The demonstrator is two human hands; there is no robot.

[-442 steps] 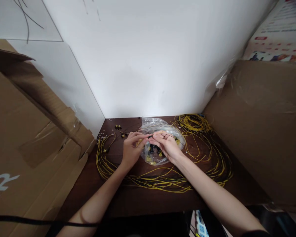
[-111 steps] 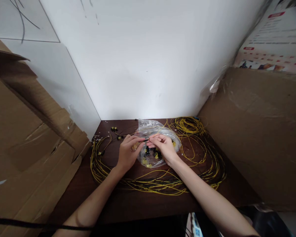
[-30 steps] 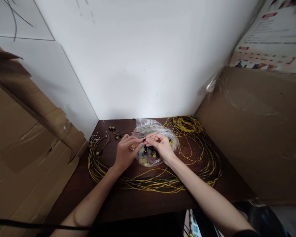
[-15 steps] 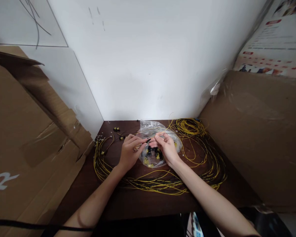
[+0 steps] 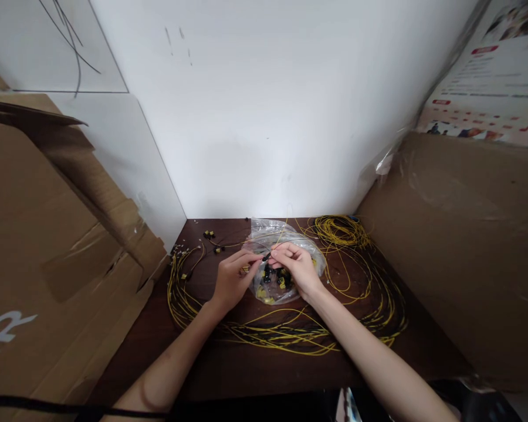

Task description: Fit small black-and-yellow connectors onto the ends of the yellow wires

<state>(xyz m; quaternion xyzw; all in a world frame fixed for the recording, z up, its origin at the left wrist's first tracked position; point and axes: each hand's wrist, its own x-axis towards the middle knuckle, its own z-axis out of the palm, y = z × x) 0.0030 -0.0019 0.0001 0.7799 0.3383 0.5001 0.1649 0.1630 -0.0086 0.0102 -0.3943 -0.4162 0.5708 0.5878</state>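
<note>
Above a clear plastic bag (image 5: 264,228), my left hand (image 5: 236,274) pinches a small black connector (image 5: 266,257) between thumb and fingertips. My right hand (image 5: 295,266) is closed on a thin yellow wire (image 5: 283,234) just right of the connector, their fingertips almost touching. Black and yellow connectors (image 5: 282,282) lie in the bag under the hands. Long yellow and black wires (image 5: 286,337) curve around the bag on the dark brown table (image 5: 229,375). Whether the wire enters the connector is too small to tell.
A coil of yellow wire (image 5: 341,230) lies at the back right. Loose connectors (image 5: 209,234) and small white bits are at the back left. Cardboard boxes (image 5: 48,234) (image 5: 457,246) flank the table, and a white wall (image 5: 264,117) rises behind.
My right hand has moved slightly left and its fingers have drawn in, closer to the connector in my left hand. The whole view has shifted a little downward in the frame.
</note>
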